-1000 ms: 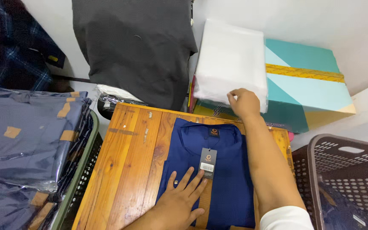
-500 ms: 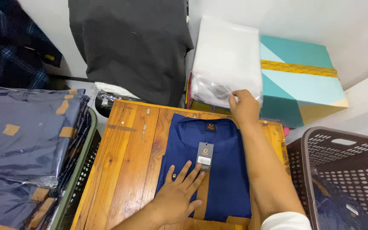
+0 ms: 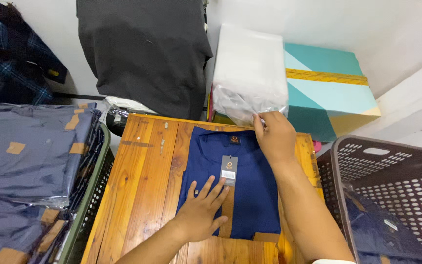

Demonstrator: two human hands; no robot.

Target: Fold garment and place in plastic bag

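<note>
A folded navy blue shirt point(image 3: 250, 195) with a grey hang tag point(image 3: 229, 170) lies on a small wooden table point(image 3: 147, 181). My left hand point(image 3: 201, 210) rests flat on the shirt's lower left part, fingers spread. At the table's far edge my right hand point(image 3: 273, 138) pinches the near edge of a clear plastic bag point(image 3: 242, 105), lifted off the top of a white stack of bags point(image 3: 252, 68).
A teal box with a yellow band point(image 3: 328, 93) sits behind the bags. A black garment point(image 3: 145, 49) hangs at the back. Left, a green crate point(image 3: 86, 205) holds bagged navy shirts point(image 3: 30, 156). Right, a brown perforated basket point(image 3: 391, 186) holds more.
My right hand has pulled the bag's edge off the stack towards me and down. The left hand stays flat on the shirt.
</note>
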